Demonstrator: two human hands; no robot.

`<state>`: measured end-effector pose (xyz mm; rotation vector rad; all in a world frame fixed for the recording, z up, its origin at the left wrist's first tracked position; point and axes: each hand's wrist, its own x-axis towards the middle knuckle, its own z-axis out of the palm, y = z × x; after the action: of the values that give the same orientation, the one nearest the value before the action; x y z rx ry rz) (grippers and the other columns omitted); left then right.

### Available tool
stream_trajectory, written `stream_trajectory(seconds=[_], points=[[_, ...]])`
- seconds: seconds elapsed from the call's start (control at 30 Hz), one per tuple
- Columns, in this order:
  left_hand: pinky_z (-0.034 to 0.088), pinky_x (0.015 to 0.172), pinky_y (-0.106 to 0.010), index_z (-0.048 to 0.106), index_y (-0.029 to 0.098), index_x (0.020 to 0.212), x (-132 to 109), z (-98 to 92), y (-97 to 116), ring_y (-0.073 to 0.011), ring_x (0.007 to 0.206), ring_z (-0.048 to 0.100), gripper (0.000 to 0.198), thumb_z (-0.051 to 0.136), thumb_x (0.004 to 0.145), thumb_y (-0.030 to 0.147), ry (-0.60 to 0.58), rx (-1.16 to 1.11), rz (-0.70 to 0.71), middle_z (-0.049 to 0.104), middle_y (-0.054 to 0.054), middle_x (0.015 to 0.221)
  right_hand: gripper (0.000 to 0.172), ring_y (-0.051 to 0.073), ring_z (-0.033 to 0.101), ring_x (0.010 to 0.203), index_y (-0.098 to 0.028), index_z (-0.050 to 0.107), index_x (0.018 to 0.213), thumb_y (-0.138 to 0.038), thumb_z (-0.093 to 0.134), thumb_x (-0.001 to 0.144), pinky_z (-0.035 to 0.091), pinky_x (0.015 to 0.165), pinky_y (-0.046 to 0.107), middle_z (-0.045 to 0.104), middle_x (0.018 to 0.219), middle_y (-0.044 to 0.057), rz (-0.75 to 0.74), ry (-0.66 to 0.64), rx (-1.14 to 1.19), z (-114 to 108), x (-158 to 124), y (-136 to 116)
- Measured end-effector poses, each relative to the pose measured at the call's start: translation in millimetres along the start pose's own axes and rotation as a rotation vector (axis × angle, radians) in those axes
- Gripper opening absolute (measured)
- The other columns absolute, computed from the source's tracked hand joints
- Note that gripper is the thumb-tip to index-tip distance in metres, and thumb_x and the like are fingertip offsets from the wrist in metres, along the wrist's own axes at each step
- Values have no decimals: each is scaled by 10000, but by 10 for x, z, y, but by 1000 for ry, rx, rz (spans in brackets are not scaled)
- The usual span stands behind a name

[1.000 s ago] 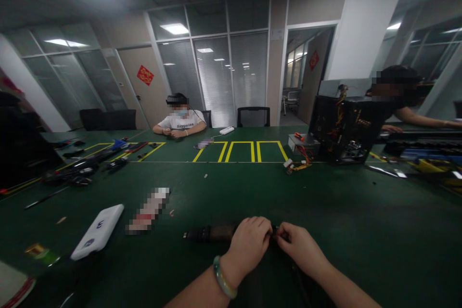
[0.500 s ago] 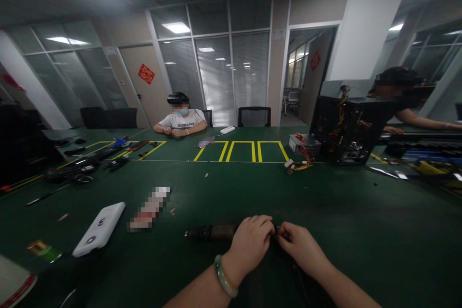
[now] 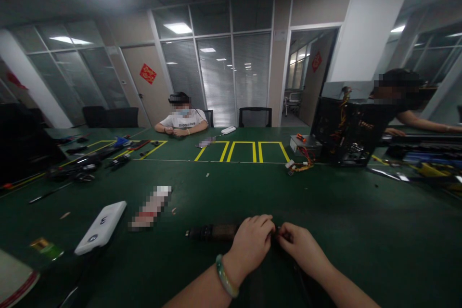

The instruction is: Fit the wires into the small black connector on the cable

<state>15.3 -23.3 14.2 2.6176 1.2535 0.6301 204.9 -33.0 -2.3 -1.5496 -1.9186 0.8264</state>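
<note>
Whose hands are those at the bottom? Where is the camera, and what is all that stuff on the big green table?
There is no machine here, just a person's two bare hands. The camera sits on that person's head and looks forward and down, so the arms come in from the bottom edge. The left hand, with a pale green bangle on its wrist, is curled over a dark stubby cylinder lying on the green table. The fingers of the right hand pinch at its end. The picture is too dim to tell what the cylinder is. To the left lies a flat white plastic box. Farther back are yellow tape rectangles and an open black computer case with coloured wires. A person in a white shirt sits across the table.
</note>
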Motion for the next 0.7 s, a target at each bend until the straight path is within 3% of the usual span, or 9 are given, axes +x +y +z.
stream_trajectory(seconds=[0.2, 0.47, 0.7], points=[[439, 975, -386, 553, 212, 1005, 0, 25, -21, -210, 1154, 536, 179, 616, 846, 161, 27, -42, -60, 580, -32, 1258, 126, 159, 614, 662, -206, 631, 762, -254, 548, 844, 378, 582, 233, 678, 716, -9, 7, -6, 7, -19, -3, -26], [437, 965, -363, 572, 223, 982, 0, 33, -26, -186, 1126, 548, 160, 583, 860, 122, 14, -11, 3, 579, -4, 1256, 131, 156, 615, 666, -204, 642, 782, -258, 544, 850, 386, 587, 227, 687, 735, -6, 14, -14, 7, -6, 4, -14], [441, 972, -372, 548, 213, 1010, -4, 15, -13, -196, 1124, 550, 178, 619, 852, 171, 14, 0, -52, 585, -26, 1241, 128, 155, 612, 665, -203, 624, 756, -257, 546, 844, 375, 575, 222, 669, 709, -12, 1, 0, 11, 15, 9, 13]])
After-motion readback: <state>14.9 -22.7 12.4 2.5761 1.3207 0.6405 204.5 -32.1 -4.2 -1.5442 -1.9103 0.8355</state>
